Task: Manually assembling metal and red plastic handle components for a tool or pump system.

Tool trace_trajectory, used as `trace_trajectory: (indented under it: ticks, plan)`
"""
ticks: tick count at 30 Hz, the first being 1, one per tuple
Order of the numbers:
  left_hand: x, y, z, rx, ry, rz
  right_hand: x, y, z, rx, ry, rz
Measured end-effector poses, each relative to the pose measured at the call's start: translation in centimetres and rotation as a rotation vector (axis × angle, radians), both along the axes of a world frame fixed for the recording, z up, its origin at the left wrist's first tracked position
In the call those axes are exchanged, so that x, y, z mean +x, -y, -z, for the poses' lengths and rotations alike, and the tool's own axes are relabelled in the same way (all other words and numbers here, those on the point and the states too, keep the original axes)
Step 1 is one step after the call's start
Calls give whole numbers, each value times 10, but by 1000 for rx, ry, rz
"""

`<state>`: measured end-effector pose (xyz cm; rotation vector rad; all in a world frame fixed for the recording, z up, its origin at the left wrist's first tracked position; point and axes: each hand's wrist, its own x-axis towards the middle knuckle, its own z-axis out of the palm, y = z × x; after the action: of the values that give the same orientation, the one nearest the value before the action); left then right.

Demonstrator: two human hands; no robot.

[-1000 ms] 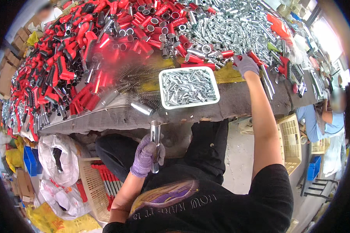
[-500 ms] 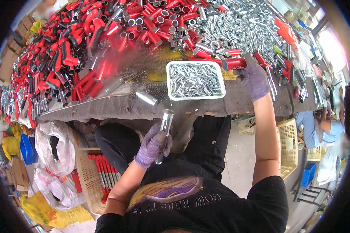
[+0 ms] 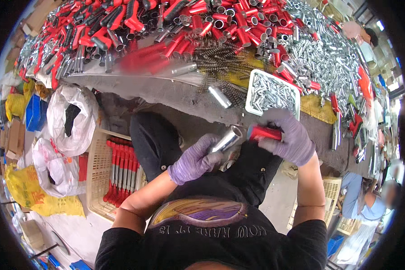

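Both hands wear purple-grey gloves and are held over my lap, just in front of the table edge. My left hand (image 3: 197, 158) is wrapped round a shiny metal tube (image 3: 227, 139), its open end tilted up to the right. Facing it, my right hand (image 3: 290, 137) grips a short red tube (image 3: 264, 133) that lies nearly level. The two tube ends are close together with a small gap between them. Just beyond my right hand sits a white tray (image 3: 298, 96) of small metal pins. A loose silver tube (image 3: 220, 97) lies on the table left of that tray.
Dark coil springs (image 3: 222, 58) lie behind the loose tube. Red-and-black handles (image 3: 105, 38) heap at the far left, small metal parts (image 3: 321, 58) at the far right. Left of my legs, a cream plastic crate (image 3: 99, 180) holds red-and-silver assemblies (image 3: 121, 168). Another person (image 3: 369, 198) sits at the right.
My right hand has brought the red tube from the pile beside the tray down towards my left hand. The metal tube in my left hand has tipped rightwards. The view has turned.
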<state>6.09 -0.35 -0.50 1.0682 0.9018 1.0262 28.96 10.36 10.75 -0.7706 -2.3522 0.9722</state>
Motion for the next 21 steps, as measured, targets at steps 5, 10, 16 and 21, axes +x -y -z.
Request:
trace_trajectory:
  ticks: [5, 10, 16, 21]
  plan:
    - [-4, 0, -11, 115, 15, 76, -27, -1, -2, -34, -1, -129]
    - [-15, -6, -7, -45, -8, 213, -67, 11, 16, -19, 73, -38]
    - [-20, -5, 15, 32, 58, -76, -80, -60, 23, 420, 440, 137]
    - [-29, -8, 22, 52, -42, -77, -82, -118, 52, 371, 619, 93]
